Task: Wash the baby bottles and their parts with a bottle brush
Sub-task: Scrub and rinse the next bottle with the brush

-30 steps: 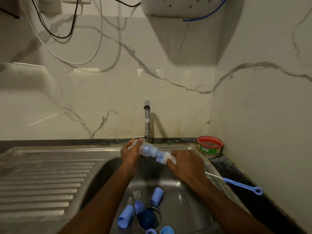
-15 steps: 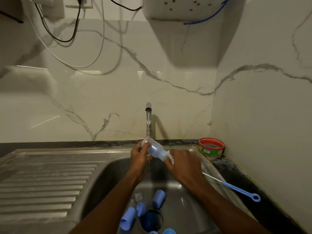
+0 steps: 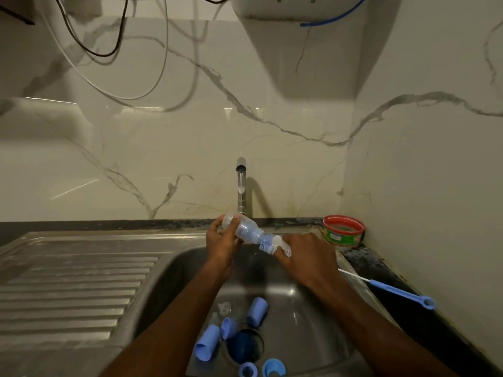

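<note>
Blue caps [image 3: 207, 342] lie in the sink [image 3: 168, 270] below both hands | left hand [image 3: 221, 242] grips the bottle [image 3: 245, 230] | right hand [image 3: 304, 258] grips the brush [image 3: 268, 244] at its mouth | tap [image 3: 241, 183] runs beyond.

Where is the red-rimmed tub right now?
In the head view, the red-rimmed tub sits on the dark counter in the right back corner, just beyond the right hand.

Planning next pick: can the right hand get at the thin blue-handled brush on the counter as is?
Probably not yet: the right hand grips the bottle brush inside the baby bottle. The thin brush itself lies unobstructed beside it.
</note>
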A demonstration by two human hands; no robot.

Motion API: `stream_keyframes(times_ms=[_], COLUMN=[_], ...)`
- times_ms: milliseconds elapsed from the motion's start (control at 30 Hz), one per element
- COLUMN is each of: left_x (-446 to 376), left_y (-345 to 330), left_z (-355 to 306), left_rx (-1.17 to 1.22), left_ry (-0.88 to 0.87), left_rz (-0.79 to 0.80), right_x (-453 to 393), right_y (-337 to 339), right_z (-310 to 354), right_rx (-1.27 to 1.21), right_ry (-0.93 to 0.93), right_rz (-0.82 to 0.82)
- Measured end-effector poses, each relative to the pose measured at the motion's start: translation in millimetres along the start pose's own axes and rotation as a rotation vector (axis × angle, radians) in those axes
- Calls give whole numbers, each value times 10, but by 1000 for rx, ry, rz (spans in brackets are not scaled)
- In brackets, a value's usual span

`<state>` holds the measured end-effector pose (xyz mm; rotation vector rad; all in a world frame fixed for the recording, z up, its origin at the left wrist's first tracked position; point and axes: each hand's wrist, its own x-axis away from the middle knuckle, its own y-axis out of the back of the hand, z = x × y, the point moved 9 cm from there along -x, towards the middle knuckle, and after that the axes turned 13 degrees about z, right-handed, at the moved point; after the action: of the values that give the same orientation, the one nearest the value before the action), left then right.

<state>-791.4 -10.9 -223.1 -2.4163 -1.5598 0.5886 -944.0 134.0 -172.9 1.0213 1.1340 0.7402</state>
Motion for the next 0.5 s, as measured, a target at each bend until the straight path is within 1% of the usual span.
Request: stream_keyframes(times_ms=[67, 167, 300, 400, 467, 500], left_x=[22, 116, 23, 4, 9, -21], left_y=[-78, -296, -270, -264, -163, -94], left_z=[89, 189, 78, 120, 101, 52], left_rx=[-15, 55, 102, 16, -21, 0], left_ry=[60, 188, 142, 161, 127, 91], left_rz=[79, 107, 108, 139, 108, 83], right_x=[-3, -8, 5, 8, 4, 8], right_y=[-6, -19, -7, 6, 12, 17], right_z=[64, 143, 56, 23, 7, 1], right_rx=[31, 32, 24, 25, 9, 1], right_ry=[24, 35, 32, 29, 28, 27], right_rz=[-18, -32, -45, -57, -45, -38])
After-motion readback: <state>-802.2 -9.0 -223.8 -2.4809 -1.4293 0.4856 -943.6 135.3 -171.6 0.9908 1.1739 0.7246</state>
